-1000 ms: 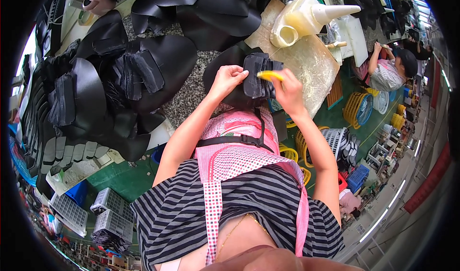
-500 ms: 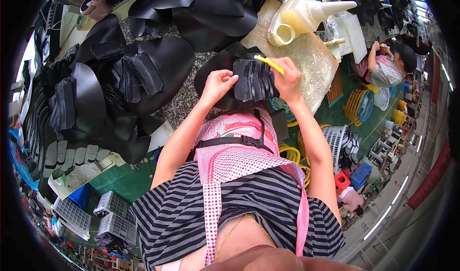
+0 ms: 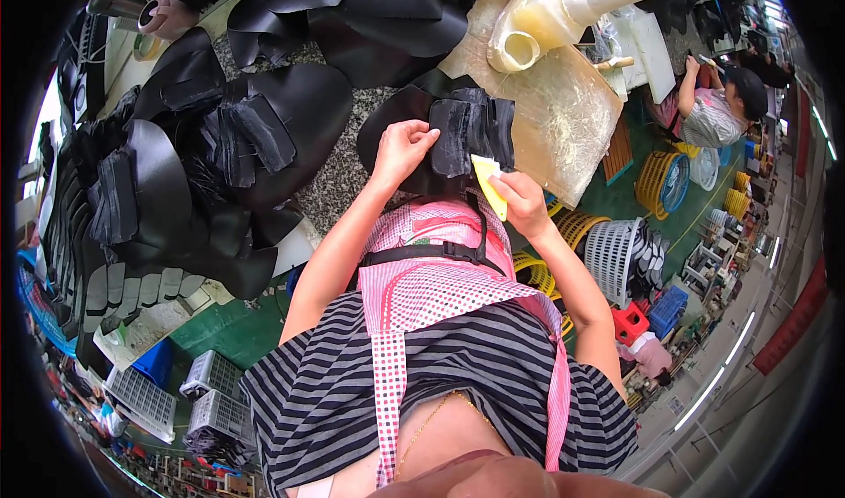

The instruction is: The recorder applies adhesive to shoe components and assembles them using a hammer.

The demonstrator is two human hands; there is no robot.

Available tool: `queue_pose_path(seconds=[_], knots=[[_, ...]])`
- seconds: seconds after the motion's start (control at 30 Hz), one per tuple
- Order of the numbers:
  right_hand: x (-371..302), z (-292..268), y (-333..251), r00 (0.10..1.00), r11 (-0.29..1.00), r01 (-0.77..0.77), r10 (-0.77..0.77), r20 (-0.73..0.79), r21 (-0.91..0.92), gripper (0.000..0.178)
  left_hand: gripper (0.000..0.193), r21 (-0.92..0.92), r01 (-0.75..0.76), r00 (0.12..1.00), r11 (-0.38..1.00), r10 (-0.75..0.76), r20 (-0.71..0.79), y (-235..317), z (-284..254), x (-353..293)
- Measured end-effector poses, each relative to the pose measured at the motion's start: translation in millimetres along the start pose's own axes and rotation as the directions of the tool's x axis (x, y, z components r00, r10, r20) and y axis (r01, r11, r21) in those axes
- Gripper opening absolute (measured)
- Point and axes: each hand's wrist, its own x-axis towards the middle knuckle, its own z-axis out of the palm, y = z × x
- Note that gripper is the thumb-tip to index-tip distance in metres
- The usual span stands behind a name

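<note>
My right hand (image 3: 523, 204) grips a flat yellow scraper (image 3: 489, 190), its wide edge at the near right side of several overlapping black strips (image 3: 472, 127). Those strips lie fanned out on a larger curved black sheet (image 3: 387, 120), and their surfaces look streaked. At the strips' left end, my left hand (image 3: 404, 153) pinches the edge of the outermost one between thumb and fingertips. Whether the scraper touches the strips cannot be made out.
A whitish plastic bottle with a long spout (image 3: 550, 23) rests on a glue-smeared board (image 3: 563, 124) to the right. More black sheets and strips (image 3: 251, 137) cover the speckled table on the left. Baskets (image 3: 612, 247) stand on the floor at right; another person (image 3: 717, 115) works beyond.
My right hand has drawn the scraper toward me and turned it so its broad face shows. The strips look more fanned out. My left hand stays at their left edge.
</note>
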Motion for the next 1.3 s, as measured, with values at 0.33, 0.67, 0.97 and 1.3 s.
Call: queue_pose_path(seconds=[0.33,0.67,0.97,1.3], knots=[[6.7,5.9,-22.1,0.853,0.882,-0.411,0.462,-0.245,0.231,0.009,0.026,-0.119,-0.014,1.0,0.993,0.016,0.015,-4.7,2.9,0.6],[-43.3,21.6,14.2,0.952,0.971,-0.231,0.238,-0.195,0.054,0.034,0.025,-0.126,-0.027,0.999,0.992,0.029,0.013,1.0,5.5,-2.7],[-21.5,-1.0,-11.0,0.965,0.991,-0.137,0.133,-0.226,0.0,0.028,0.024,-0.108,-0.043,0.999,0.993,0.045,0.013,-1.7,4.2,0.7],[47.7,6.9,-13.8,0.971,0.98,-0.185,0.193,-0.143,0.068,0.013,0.027,-0.154,-0.038,0.997,0.987,0.048,0.06,-6.8,2.0,1.8]])
